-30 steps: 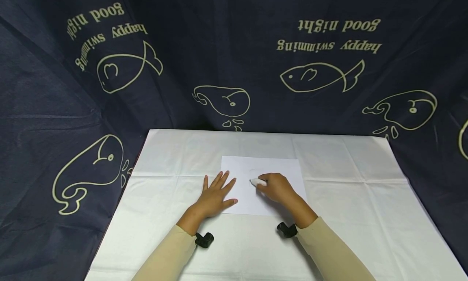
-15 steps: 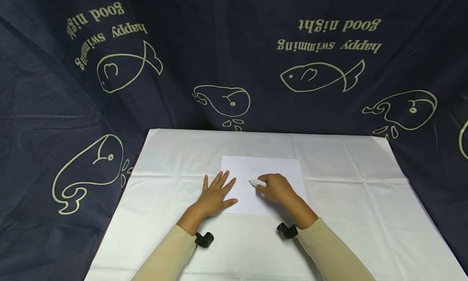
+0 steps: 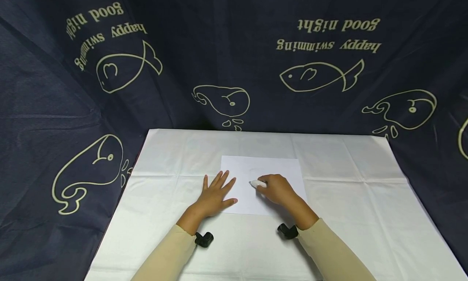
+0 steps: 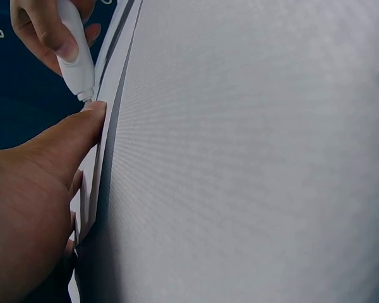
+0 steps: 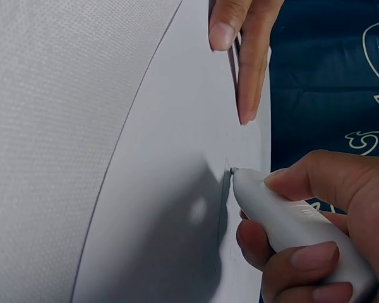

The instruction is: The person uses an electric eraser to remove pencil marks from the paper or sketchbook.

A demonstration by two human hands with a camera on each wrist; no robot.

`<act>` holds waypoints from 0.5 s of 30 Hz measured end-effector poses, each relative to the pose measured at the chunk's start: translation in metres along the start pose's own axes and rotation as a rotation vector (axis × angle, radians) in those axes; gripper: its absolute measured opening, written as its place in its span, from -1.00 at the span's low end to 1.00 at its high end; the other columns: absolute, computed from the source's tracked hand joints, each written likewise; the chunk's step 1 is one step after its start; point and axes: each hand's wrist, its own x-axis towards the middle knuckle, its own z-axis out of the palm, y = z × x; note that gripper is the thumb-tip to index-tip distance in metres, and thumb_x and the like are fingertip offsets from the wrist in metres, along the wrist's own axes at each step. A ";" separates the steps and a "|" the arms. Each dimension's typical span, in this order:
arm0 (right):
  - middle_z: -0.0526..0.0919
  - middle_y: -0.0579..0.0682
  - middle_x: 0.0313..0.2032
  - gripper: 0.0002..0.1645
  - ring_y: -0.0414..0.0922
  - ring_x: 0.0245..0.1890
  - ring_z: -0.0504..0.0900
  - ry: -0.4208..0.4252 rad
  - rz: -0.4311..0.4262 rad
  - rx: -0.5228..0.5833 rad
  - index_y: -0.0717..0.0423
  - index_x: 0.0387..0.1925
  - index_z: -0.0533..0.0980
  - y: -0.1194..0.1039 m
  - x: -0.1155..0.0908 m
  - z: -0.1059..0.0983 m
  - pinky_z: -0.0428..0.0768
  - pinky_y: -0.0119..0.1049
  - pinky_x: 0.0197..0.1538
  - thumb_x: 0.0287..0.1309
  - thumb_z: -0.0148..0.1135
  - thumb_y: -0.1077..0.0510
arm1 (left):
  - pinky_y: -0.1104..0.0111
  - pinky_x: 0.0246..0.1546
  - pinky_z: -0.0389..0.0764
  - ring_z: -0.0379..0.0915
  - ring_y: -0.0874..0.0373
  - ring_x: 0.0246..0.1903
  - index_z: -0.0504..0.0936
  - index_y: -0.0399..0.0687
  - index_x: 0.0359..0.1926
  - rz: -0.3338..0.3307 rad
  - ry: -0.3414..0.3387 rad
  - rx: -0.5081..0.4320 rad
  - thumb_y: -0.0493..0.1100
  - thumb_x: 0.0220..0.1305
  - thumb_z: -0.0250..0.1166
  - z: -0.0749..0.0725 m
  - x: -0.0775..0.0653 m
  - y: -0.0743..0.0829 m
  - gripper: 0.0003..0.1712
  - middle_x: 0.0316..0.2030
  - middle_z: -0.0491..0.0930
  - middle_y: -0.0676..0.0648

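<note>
A white sheet of paper (image 3: 278, 165) lies on the white-covered table. My left hand (image 3: 212, 199) rests with fingers spread at the paper's left edge, the thumb over its lower left part. My right hand (image 3: 279, 188) grips a white correction pen (image 3: 258, 183), with a bulging body and a small metal tip. In the right wrist view, the thumb and fingers curl round the correction pen (image 5: 271, 205), and its tip is at the paper (image 5: 158, 126). The left wrist view has my left thumb in front of the correction pen (image 4: 77, 60), partly hiding its tip.
The white tablecloth (image 3: 351, 208) has fold creases and spreads around the paper. Behind and left of the table hangs a dark blue cloth (image 3: 219, 37) with fish and whale outlines. A small black device sits at each wrist. Faint marks show near the paper's middle.
</note>
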 end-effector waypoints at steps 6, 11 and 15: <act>0.74 0.20 0.05 -0.56 0.20 0.14 0.66 0.007 0.001 0.001 0.20 0.08 0.67 0.001 0.000 0.000 0.59 0.11 0.20 0.27 0.34 0.04 | -0.37 0.47 -0.37 -0.32 -0.09 0.64 0.11 0.15 0.60 0.002 0.003 -0.002 0.32 0.45 0.09 0.000 0.000 0.000 -0.16 0.64 -0.16 -0.10; 0.74 0.18 0.05 -0.58 0.18 0.14 0.67 0.002 -0.010 0.004 0.19 0.07 0.68 0.002 0.001 0.001 0.59 0.10 0.21 0.26 0.35 0.04 | -0.37 0.47 -0.38 -0.31 -0.09 0.63 0.11 0.14 0.60 0.004 0.004 -0.003 0.31 0.45 0.09 -0.001 0.000 0.001 -0.15 0.64 -0.16 -0.10; 0.75 0.17 0.04 -0.59 0.18 0.13 0.68 0.000 -0.013 -0.001 0.18 0.05 0.69 0.002 -0.001 0.001 0.59 0.10 0.20 0.25 0.36 0.05 | -0.38 0.46 -0.37 -0.30 -0.09 0.63 0.12 0.13 0.59 0.006 0.007 -0.008 0.31 0.45 0.10 -0.001 -0.001 0.001 -0.16 0.63 -0.15 -0.11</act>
